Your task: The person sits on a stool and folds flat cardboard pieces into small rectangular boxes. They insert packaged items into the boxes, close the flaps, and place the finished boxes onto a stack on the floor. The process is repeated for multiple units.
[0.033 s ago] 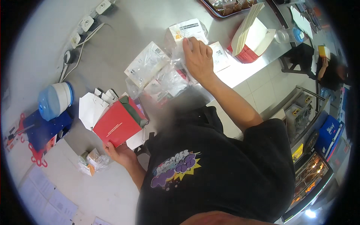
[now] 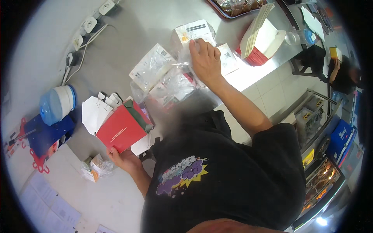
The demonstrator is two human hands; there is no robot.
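My left hand (image 2: 126, 160) is closed on the lower edge of a red cardboard box (image 2: 122, 130), its thumb on the red side. White flaps stand out from the box's left end, and a dark green panel shows at its right. My right hand (image 2: 206, 62) has curled fingers closed on a clear plastic bag (image 2: 184, 58); the fingertips are partly hidden. Around it lie several white-labelled packets in clear plastic, among them one packet (image 2: 153, 66) to its left, another packet (image 2: 194, 32) just beyond, and a white labelled packet (image 2: 228, 59) to its right.
Stacked red-and-white folded cartons (image 2: 258, 42) stand at the right table edge, near a clear jar (image 2: 297, 37). A tray (image 2: 237, 9) of packets is at the back. Wall sockets (image 2: 90, 25) with cables, a blue-and-white container (image 2: 57, 104) and a small bagged item (image 2: 96, 167) are at left.
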